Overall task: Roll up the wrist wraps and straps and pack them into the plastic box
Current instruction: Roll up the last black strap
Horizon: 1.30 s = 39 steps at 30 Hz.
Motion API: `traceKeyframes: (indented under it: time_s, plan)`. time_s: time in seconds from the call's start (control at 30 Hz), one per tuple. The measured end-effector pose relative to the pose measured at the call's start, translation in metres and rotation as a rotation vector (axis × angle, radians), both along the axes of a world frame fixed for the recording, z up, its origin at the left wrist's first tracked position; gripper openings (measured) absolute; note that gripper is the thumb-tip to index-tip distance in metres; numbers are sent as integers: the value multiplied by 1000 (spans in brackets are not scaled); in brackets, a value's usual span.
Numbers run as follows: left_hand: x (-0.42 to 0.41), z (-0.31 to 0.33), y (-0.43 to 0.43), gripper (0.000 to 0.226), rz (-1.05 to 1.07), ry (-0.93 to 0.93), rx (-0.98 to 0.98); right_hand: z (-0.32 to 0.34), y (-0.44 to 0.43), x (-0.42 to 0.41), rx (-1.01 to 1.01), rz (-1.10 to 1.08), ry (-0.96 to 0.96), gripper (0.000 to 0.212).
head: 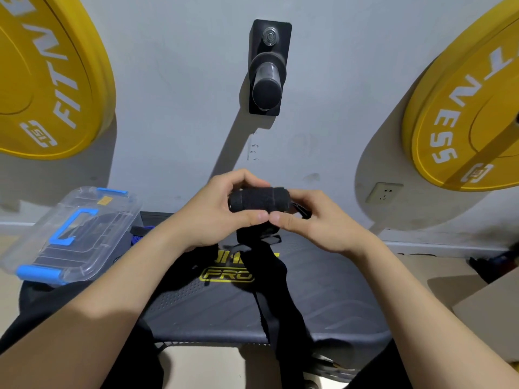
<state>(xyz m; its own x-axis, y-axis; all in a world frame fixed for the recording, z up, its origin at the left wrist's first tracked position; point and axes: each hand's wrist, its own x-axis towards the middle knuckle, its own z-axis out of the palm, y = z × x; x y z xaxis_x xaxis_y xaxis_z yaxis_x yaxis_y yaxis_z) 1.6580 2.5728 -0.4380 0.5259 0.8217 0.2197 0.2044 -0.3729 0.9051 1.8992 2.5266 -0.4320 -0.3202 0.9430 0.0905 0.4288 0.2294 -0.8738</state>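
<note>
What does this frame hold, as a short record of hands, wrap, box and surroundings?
wrist wrap: black, partly rolled, tail hanging to the bench pad
left hand: grips the roll's left end
right hand: pinches its right end
plastic box: clear, blue handle, lid on, at left
wall: left yellow plate, right yellow plate, bare black peg

This is a gym room: two yellow weight plates (47, 77) hang on the grey wall (179, 80), an empty plate peg (266, 88) between them, above a padded bench (224, 304)
</note>
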Motion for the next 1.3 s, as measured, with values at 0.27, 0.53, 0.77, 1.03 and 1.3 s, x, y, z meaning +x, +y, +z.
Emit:
traceKeyframes:
  time_s: [0.27,0.53,0.77,1.03,1.3]
  plan:
    - [-3,0,2,51,24,-48,30,2,-1,-15,-101,6,207,22]
    - [2,-1,-2,38,101,9,-22,-3,1,-11,-120,9,245,50]
    - [-2,5,-2,43,263,-114,67,-13,5,-13,-137,-44,141,37]
    - [0,6,-2,39,289,-129,216,-16,-1,-36,-295,-122,465,21]
    - [10,4,-6,63,149,-154,255,-17,5,-50,-277,-237,471,40]
